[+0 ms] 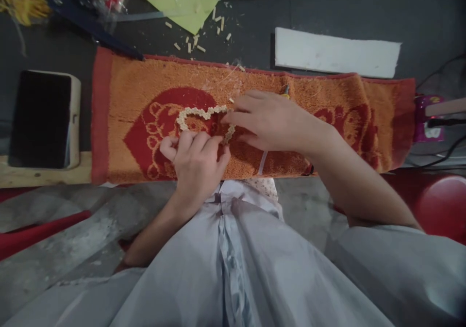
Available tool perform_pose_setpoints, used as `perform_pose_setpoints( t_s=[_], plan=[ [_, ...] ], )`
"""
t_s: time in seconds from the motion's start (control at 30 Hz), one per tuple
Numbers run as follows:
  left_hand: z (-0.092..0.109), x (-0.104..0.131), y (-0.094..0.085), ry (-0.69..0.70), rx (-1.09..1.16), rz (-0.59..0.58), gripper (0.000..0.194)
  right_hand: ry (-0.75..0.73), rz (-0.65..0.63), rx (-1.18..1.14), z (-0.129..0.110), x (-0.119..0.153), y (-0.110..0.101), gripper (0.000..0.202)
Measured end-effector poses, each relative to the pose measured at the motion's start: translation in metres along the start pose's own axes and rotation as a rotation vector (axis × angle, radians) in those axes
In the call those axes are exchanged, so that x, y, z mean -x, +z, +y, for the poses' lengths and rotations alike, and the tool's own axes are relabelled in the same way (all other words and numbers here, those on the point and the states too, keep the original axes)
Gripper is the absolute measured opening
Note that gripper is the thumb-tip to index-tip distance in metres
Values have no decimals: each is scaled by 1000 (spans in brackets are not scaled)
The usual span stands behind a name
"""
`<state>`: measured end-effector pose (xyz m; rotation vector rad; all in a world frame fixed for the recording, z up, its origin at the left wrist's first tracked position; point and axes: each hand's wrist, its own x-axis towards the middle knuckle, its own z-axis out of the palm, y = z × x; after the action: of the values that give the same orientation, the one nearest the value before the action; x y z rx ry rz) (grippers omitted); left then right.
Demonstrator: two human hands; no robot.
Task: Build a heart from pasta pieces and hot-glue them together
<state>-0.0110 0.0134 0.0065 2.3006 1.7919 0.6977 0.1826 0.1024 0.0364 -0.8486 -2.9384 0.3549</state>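
Note:
A cream-coloured beaded strand (206,113) curves in a loop over the orange and red towel (120,89). My left hand (198,162) is closed at the near side of the loop, its thumb and forefinger pinching the strand's lower right stretch. From the right, my right hand (269,121) reaches over the loop's right end, fingers bent and touching or just above the strand; whether they grip it is hidden. Partly behind that hand lies a tool with a yellow and dark part (286,91). Under my right wrist, a thin whitish strip (262,162) shows on the towel.
Short pale tube pieces (195,40) lie scattered beyond the towel, near a yellow-green sheet (182,2). A white block (337,53) stands back right. At left are a phone-like dark-screened device (41,118) and a dark blue long object (94,28). Cables (447,123) run at right.

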Motion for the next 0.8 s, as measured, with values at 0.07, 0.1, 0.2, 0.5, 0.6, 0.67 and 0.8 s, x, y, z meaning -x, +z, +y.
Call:
perform_pose_setpoints(
  t_s=[0.07, 0.1, 0.2, 0.5, 0.6, 0.67, 0.8],
  plan=[
    [1, 1, 1, -21, 2, -2, 12, -63, 6, -26, 6, -6, 5, 25],
    [1, 1, 1, -29, -2, -7, 12, -87, 3, -39, 9, -8, 8, 23],
    [3, 3, 1, -55, -12, -26, 14, -143, -17, -71, 15, -13, 12, 19],
    [7, 4, 6, -137, 13, 1, 16, -206, -52, -122, 22, -18, 14, 21],
    [7, 5, 8, -137, -1, 10, 20, -219, -24, -138, 23, -18, 15, 23],
    [7, 5, 9, -147, 0, 16, 20, -226, -8, -145, 24, -18, 16, 24],
    [6, 6, 10, -155, 6, 10, 20, -235, 0, -150, 25, -19, 16, 26]
  ],
)
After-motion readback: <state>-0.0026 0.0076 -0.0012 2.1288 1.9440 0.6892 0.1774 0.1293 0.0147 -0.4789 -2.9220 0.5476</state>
